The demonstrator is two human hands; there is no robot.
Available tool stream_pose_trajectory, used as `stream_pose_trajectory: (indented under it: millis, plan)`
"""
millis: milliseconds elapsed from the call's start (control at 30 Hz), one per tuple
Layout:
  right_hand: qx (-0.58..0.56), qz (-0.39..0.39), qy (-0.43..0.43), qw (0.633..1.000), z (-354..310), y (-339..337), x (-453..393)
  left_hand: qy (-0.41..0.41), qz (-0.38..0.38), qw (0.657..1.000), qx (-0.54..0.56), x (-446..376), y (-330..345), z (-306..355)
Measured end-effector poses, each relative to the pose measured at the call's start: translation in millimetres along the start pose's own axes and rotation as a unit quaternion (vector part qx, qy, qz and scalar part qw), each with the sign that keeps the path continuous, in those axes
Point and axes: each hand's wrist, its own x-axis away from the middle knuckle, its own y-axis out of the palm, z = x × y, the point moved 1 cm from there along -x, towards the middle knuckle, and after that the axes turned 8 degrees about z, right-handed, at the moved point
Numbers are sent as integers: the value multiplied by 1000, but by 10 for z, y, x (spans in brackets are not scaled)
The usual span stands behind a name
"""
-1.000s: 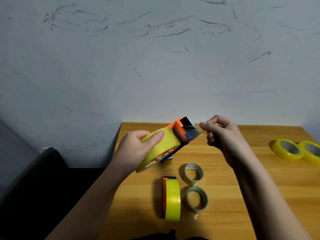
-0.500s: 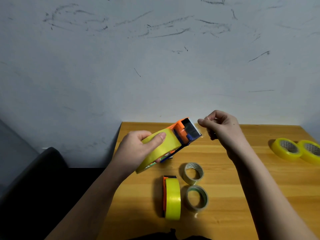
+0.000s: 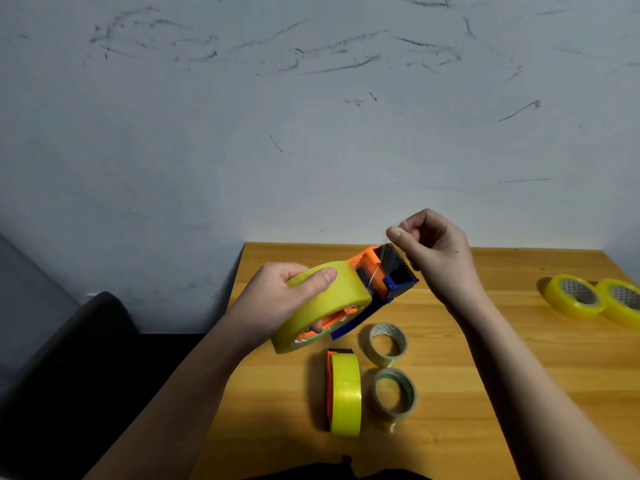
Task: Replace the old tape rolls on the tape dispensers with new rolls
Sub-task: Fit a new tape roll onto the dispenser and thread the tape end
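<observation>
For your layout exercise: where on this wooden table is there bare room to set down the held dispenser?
Bare wood lies between the two thin, nearly used-up rolls and the two full yellow rolls at the right edge. The table is crowded at front centre, around the second loaded dispenser.

Two bare forearms with no sleeves in sight, left hand (image 3: 277, 299) and right hand (image 3: 436, 251) without gloves, rings or watch, short trimmed nails on the fingers (image 3: 325, 275), a small dark mole on the right hand

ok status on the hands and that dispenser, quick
Left hand grips the new yellow roll on the dispenser. Right hand pinches the tape end at the blade. Nothing in the way.
</observation>
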Motion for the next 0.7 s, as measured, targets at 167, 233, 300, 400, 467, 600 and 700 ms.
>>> stream_pose_trajectory:
  millis: [167, 233, 300, 400, 467, 600, 700]
  plan:
    - [-20, 9, -27, 999, 24, 30, 36, -3, -13, 1000, 18, 4, -12, 11]
    - [-29, 12, -36, 999, 12, 25, 42, -2, -16, 1000, 19, 10, -19, 8]
    - [-44, 6, -42, 998, -1, 3, 49, 2, -17, 1000, 16, 16, -21, 8]
    - [-55, 5, -54, 997, -3, -22, 68, 0, -24, 1000, 17, 27, -22, 19]
    - [-56, 9, -57, 997, -1, -22, 88, -1, -27, 1000, 14, 26, -27, 21]
    - [-63, 13, -37, 997, -29, -79, 106, 1, 6, 1000, 23, 30, -14, 12]
    - [-41, 1, -12, 999, -39, -141, 81, -1, 37, 999, 31, 36, 6, 10]
